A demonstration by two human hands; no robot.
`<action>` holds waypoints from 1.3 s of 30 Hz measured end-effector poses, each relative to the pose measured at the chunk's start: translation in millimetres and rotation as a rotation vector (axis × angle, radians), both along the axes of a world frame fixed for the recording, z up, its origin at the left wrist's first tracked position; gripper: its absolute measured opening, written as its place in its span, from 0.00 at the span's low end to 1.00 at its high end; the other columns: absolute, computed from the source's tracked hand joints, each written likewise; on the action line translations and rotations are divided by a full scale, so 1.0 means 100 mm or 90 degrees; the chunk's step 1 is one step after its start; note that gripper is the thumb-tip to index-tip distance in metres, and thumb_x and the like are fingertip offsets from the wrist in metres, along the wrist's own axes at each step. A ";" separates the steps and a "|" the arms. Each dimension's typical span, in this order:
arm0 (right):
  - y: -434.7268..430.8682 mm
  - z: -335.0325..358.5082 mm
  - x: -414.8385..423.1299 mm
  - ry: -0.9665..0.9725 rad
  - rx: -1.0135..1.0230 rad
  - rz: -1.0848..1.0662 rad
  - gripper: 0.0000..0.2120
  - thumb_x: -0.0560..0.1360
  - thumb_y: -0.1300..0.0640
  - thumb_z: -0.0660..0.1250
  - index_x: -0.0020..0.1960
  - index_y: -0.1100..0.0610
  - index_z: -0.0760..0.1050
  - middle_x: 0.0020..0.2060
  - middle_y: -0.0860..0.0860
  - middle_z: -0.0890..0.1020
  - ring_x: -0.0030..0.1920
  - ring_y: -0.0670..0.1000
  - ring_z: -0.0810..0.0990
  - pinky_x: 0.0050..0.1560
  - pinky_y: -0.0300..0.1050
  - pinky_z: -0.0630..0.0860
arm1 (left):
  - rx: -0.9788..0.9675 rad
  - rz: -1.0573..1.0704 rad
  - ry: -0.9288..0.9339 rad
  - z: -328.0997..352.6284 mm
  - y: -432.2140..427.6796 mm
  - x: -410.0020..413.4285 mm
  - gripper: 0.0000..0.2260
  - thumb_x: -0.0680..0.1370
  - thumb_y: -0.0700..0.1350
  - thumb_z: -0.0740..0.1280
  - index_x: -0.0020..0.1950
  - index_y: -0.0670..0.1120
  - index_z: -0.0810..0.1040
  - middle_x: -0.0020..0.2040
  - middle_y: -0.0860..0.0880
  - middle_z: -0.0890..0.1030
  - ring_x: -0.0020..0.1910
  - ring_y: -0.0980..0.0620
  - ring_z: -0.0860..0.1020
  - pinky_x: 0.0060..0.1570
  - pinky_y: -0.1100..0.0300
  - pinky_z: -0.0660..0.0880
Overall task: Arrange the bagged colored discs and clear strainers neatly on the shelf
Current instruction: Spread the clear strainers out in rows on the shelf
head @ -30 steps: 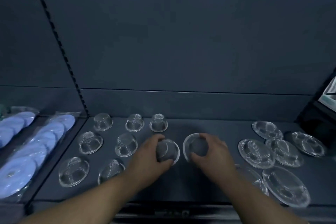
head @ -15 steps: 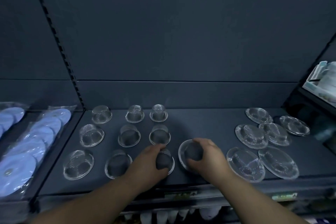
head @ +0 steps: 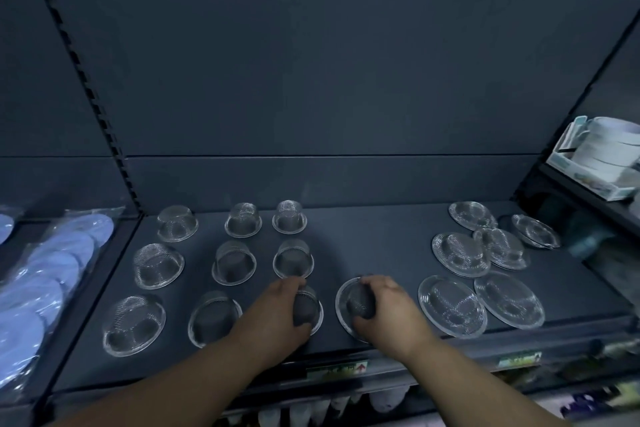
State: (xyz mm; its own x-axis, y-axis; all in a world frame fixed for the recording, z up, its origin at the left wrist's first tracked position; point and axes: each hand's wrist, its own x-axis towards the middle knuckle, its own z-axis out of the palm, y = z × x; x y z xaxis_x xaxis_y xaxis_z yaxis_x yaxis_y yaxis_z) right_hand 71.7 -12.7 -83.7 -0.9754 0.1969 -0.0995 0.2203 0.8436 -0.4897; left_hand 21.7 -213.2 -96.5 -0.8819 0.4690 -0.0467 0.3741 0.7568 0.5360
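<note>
Head view, hidden: the small mesh strainer [head: 307, 305] is being covered for the most part by the left hand [head: 277, 317]; only its dome top and a piece of its rim are being shown.
Head view, cut off: the bagged blue discs [head: 52, 274] are being cropped by the left edge of the frame, where they are lying in the neighbouring bay. A white stack [head: 602, 156] in a box is being cropped at the right edge.
Head view, hard to make out: the goods under the front edge of the shelf [head: 374, 246] are being blurred, and the print on the price strip [head: 337, 369] is not being resolved.
Left hand: the small mesh strainer is being grasped from above with curled fingers, at the front of the shelf.
Right hand: the wide-rimmed strainer [head: 358, 303] is being grasped by its mesh dome by the right hand [head: 388, 317], fingers above and thumb below. Whether its rim is lying flat cannot be told.
Held strainers: they are being kept side by side, close but apart.
Domed strainers: eight domed strainers [head: 233, 267] are being shown in rows to the left of and behind the left hand, the nearest just beyond its fingers.
Flat strainers: six flat strainers [head: 452, 305] are being shown to the right of the right hand, some overlapping.
Discs: they are being shown well to the left of both hands.
</note>
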 end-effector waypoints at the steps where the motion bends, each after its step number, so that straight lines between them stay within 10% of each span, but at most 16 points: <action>1: 0.00 0.00 0.02 0.000 -0.005 -0.004 0.29 0.70 0.51 0.69 0.70 0.54 0.68 0.66 0.51 0.72 0.66 0.49 0.71 0.65 0.33 0.62 | -0.004 -0.001 0.000 0.00 0.00 0.00 0.30 0.72 0.51 0.69 0.71 0.54 0.62 0.70 0.53 0.67 0.68 0.55 0.68 0.66 0.65 0.64; 16: 0.82 0.24 0.48 0.212 -0.064 -0.124 0.20 0.72 0.52 0.72 0.63 0.50 0.73 0.53 0.39 0.71 0.55 0.40 0.71 0.55 0.26 0.60 | 0.057 -0.106 0.120 0.36 0.90 0.19 0.30 0.75 0.55 0.67 0.74 0.53 0.60 0.73 0.56 0.60 0.72 0.56 0.60 0.68 0.65 0.57; 39: 2.60 -0.09 0.53 0.053 -0.005 -0.003 0.31 0.63 0.47 0.72 0.65 0.49 0.73 0.60 0.47 0.78 0.60 0.49 0.74 0.62 0.40 0.69 | -0.007 -0.064 0.015 0.03 2.48 0.49 0.32 0.71 0.52 0.71 0.73 0.54 0.62 0.70 0.55 0.66 0.68 0.56 0.66 0.64 0.69 0.59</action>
State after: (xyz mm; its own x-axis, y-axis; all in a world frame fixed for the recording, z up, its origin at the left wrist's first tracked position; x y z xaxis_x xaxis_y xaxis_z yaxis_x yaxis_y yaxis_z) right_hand 124.6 247.7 -92.9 -0.9794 0.2010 -0.0195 0.1823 0.8385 -0.5136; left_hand 71.1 34.9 -93.3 -0.8314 0.5547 -0.0322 0.4606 0.7205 0.5183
